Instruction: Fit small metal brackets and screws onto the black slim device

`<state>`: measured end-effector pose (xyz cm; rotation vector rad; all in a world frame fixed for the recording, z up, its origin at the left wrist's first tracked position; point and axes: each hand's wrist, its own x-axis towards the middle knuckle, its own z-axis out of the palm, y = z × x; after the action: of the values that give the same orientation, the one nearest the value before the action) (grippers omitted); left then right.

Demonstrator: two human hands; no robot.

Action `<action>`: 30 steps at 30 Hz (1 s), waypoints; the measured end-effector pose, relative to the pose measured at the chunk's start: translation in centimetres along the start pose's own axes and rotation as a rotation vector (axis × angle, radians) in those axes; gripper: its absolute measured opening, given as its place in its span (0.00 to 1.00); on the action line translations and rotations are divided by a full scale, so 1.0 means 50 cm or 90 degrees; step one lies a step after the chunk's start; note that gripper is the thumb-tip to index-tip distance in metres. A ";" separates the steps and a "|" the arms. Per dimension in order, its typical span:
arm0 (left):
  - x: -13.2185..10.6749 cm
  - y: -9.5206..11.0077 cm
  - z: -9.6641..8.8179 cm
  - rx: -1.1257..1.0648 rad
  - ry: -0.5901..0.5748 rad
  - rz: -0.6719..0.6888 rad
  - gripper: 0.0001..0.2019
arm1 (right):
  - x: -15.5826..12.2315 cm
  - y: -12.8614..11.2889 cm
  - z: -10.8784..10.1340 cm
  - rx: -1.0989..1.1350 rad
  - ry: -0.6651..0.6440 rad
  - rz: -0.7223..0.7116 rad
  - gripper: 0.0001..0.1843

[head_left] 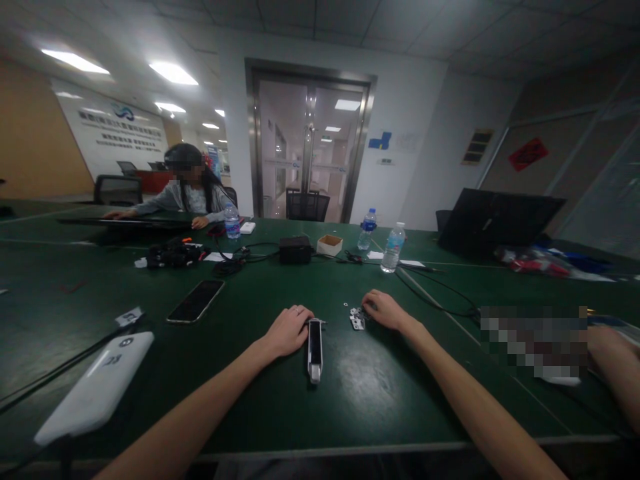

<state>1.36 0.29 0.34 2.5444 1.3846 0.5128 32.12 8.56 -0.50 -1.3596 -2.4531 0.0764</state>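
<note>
My left hand (289, 330) rests on the green table (280, 407) with its fingers curled over the far end of a slim black-and-silver device (315, 349) that lies flat, pointing toward me. My right hand (384, 309) lies to the right, fingers bent down onto a small cluster of silver metal parts (357, 318). A tiny ring-shaped part (345, 305) sits just beyond them. What the right fingers pinch, if anything, is hidden.
A black phone (195, 301) and a white power bank (95, 396) lie to the left. Water bottles (393, 248), a black box (295, 250), cables and a small cardboard box (329, 245) stand further back. A person sits at the far left; another person's hand (613, 347) is at right.
</note>
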 end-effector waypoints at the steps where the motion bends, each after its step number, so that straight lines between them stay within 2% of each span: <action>1: 0.000 0.001 0.000 0.001 0.000 -0.002 0.12 | 0.000 -0.012 -0.002 0.013 0.018 -0.007 0.11; 5: -0.002 0.005 0.001 0.014 0.003 -0.008 0.13 | -0.002 -0.089 0.001 0.099 0.079 -0.037 0.09; 8: -0.003 0.009 -0.001 0.036 0.004 -0.007 0.12 | -0.005 -0.150 0.021 0.140 0.084 -0.070 0.08; 11: -0.004 0.012 -0.005 0.049 -0.001 -0.007 0.12 | -0.006 -0.185 0.045 0.155 0.096 -0.079 0.07; 16: -0.005 0.013 -0.006 0.040 -0.002 0.003 0.12 | -0.011 -0.194 0.064 0.172 0.083 -0.067 0.08; 21: -0.006 0.010 -0.002 0.038 -0.007 0.008 0.13 | -0.013 -0.193 0.056 0.199 0.052 -0.084 0.08; 30: -0.006 0.012 -0.002 0.048 -0.005 0.008 0.12 | -0.015 -0.185 0.049 0.215 0.049 -0.086 0.06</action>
<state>1.62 -0.30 0.55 2.6121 1.4130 0.4616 24.20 3.18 -1.09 -1.0325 -2.3291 0.3798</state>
